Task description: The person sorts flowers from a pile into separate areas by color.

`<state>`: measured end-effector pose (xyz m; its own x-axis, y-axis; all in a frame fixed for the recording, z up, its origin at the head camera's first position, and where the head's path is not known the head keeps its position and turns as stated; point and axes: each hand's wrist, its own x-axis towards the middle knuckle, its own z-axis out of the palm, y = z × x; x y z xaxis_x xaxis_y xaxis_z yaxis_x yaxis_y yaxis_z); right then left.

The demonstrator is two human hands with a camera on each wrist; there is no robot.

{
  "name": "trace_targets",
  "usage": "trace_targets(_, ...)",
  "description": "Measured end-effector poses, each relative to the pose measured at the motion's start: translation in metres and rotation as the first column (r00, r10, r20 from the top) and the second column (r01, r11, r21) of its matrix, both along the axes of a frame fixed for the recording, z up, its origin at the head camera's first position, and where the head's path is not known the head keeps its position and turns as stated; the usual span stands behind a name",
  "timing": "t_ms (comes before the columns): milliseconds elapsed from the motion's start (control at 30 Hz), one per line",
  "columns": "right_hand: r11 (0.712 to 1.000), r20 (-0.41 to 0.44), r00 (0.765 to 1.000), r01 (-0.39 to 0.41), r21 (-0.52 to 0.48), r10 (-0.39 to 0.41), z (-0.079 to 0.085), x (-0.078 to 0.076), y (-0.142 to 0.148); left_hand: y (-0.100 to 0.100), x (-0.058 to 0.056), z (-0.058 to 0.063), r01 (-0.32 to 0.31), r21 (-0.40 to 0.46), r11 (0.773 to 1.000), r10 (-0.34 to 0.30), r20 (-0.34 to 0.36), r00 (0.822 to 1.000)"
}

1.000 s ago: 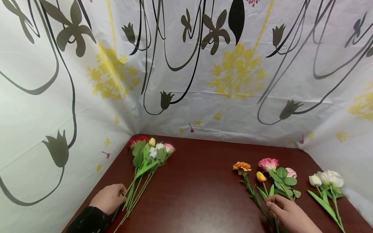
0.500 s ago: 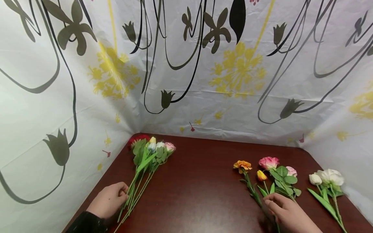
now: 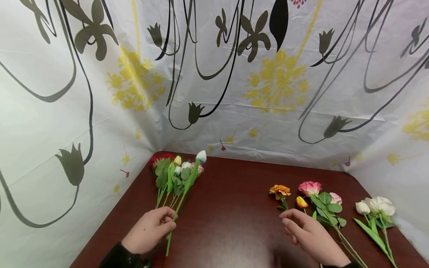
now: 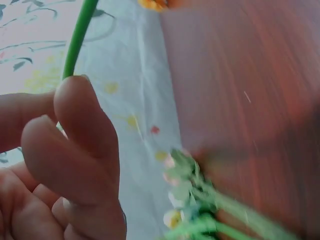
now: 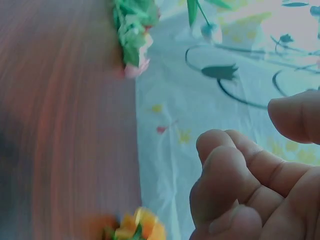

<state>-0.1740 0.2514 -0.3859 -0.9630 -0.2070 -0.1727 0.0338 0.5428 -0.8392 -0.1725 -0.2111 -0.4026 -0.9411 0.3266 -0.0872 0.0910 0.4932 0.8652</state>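
Note:
In the head view my left hand (image 3: 149,230) pinches the green stem of a pale blue-white tulip (image 3: 201,156), which stands raised and tilted to the right. The left wrist view shows that stem (image 4: 80,37) rising from between thumb and fingertips. Behind the tulip lies a bunch of flowers with a red bloom (image 3: 160,158), a yellow tulip (image 3: 177,160) and green leaves (image 3: 162,173). My right hand (image 3: 310,236) hovers near an orange flower (image 3: 280,190) and a yellow-orange tulip (image 3: 301,202). Its fingers are loosely bent, thumb apart, with nothing between them in the right wrist view.
Pink roses (image 3: 310,188) with leafy stems lie right of the yellow-orange tulip. A white rose (image 3: 382,205) and a white tulip (image 3: 362,207) lie by the right edge of the dark wooden table (image 3: 231,193). Patterned curtain (image 3: 218,89) surrounds the table's back and sides.
My left hand has lifted the blue-white tulip out of the left bunch and moved right. The right hand has let go of the yellow-orange tulip's stem and shifted left.

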Motion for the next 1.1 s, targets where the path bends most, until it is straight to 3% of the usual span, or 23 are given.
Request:
trace_targets(167, 0.999, -0.073, 0.996, -0.044, 0.009, 0.044, 0.003, -0.001, -0.033, 0.034, -0.001, -0.004, 0.043, 0.112, 0.993, -0.041, -0.018, 0.999)
trace_targets(333, 0.995, -0.101, 0.99, -0.097, -0.005, 0.096, -0.002, -0.001, -0.067, 0.075, 0.002, -0.009, 0.073, 0.14, 0.988, -0.065, -0.059, 0.996)
trace_targets(433, 0.993, -0.1, 0.989, -0.115, -0.033, 0.111, -0.008, -0.002, -0.083, 0.1, 0.006, -0.013, 0.081, 0.16, 0.984, -0.074, -0.049, 0.996)
trace_targets(600, 0.991, -0.093, 0.99, -0.117, -0.071, 0.11, -0.017, -0.002, -0.095, 0.136, 0.013, -0.02, 0.063, 0.166, 0.984, -0.07, 0.035, 0.997)
trace_targets(733, 0.992, -0.091, 0.993, -0.082, -0.097, 0.074, -0.027, 0.001, -0.092, 0.155, 0.017, -0.027, 0.054, 0.187, 0.981, -0.083, 0.15, 0.985)
trace_targets(800, 0.993, -0.092, 0.994, -0.065, -0.1, 0.056, -0.031, 0.002, -0.091, 0.161, 0.019, -0.029, 0.061, 0.183, 0.981, -0.093, 0.167, 0.982)
trace_targets(933, 0.997, -0.101, 0.995, -0.019, -0.076, 0.011, -0.037, 0.004, -0.089, 0.172, 0.023, -0.034, 0.114, 0.119, 0.986, -0.123, 0.073, 0.99)
trace_targets(1033, 0.999, -0.121, 0.992, 0.04, 0.0, -0.04, -0.04, 0.005, -0.086, 0.181, 0.026, -0.037, 0.148, 0.06, 0.987, -0.148, -0.001, 0.989)
trace_targets(1100, 0.995, -0.129, 0.989, 0.077, 0.06, -0.069, -0.041, 0.005, -0.083, 0.187, 0.026, -0.037, 0.164, 0.031, 0.986, -0.164, -0.012, 0.986)
